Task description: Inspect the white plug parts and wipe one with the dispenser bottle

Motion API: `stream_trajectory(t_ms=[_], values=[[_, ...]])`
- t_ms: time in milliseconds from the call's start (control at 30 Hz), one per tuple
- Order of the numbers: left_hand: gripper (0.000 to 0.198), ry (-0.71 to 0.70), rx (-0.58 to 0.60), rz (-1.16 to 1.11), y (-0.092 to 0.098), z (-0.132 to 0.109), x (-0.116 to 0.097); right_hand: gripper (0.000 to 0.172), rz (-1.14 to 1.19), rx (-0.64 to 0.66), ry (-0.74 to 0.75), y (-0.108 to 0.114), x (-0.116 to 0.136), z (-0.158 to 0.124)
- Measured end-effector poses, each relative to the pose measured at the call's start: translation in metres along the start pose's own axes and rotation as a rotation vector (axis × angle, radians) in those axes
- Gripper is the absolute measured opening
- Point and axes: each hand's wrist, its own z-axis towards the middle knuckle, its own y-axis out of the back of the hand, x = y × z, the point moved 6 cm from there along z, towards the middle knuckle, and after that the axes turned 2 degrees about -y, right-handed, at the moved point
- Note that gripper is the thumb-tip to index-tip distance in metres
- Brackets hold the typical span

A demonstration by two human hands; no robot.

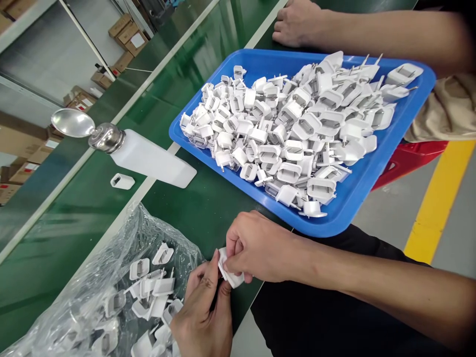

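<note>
My right hand (pixel 256 248) pinches a white plug adapter (pixel 234 278) between thumb and fingers at the table's near edge. From the other side, my left hand (pixel 203 312) grips the same adapter with thumb and fingertips; its underside is hidden. Beside my left hand lies a clear plastic bag (pixel 148 228) with several white adapters (pixel 163 286) on it or in it; which, I cannot tell. Beyond my right hand, a blue tray (pixel 330 225) holds a heap of white plug adapters (pixel 292 172), many with metal pins showing.
On the green table (pixel 89 223) a white bottle (pixel 152 158) with a raised metal lid stands near a lone adapter (pixel 122 181). Another person's hand (pixel 297 24) rests past the tray. Cardboard boxes (pixel 128 34) are at the back, a red stool (pixel 412 161) at the right.
</note>
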Motion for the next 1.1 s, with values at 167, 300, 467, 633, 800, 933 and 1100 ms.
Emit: stream_trajectory(t_ms=[167,300,467,633,800,933,1100], values=[[0.039,0.060,-0.003,-0.026,-0.001,-0.001,0.005,0.011,-0.049,0.002,0.006,0.001,0.006,-0.006],[0.036,0.078,-0.001,-0.034,0.000,-0.003,0.008,0.009,-0.057,-0.001,0.012,0.002,0.003,-0.009],[0.036,0.062,0.010,0.003,0.001,-0.001,0.005,0.005,-0.052,-0.015,0.019,0.005,-0.003,-0.008],[0.039,0.047,-0.015,-0.024,0.001,0.000,0.003,0.013,-0.070,-0.127,0.006,0.012,-0.005,-0.010],[0.041,0.097,-0.042,-0.067,0.001,-0.003,0.004,0.017,-0.118,-0.183,0.049,0.013,-0.001,-0.016],[0.045,0.131,-0.010,-0.113,0.001,-0.005,0.008,0.024,-0.180,-0.200,-0.007,0.012,0.001,-0.014],[0.042,0.137,-0.019,-0.124,0.000,-0.006,0.010,0.024,-0.305,-0.307,0.020,0.013,0.006,-0.015]])
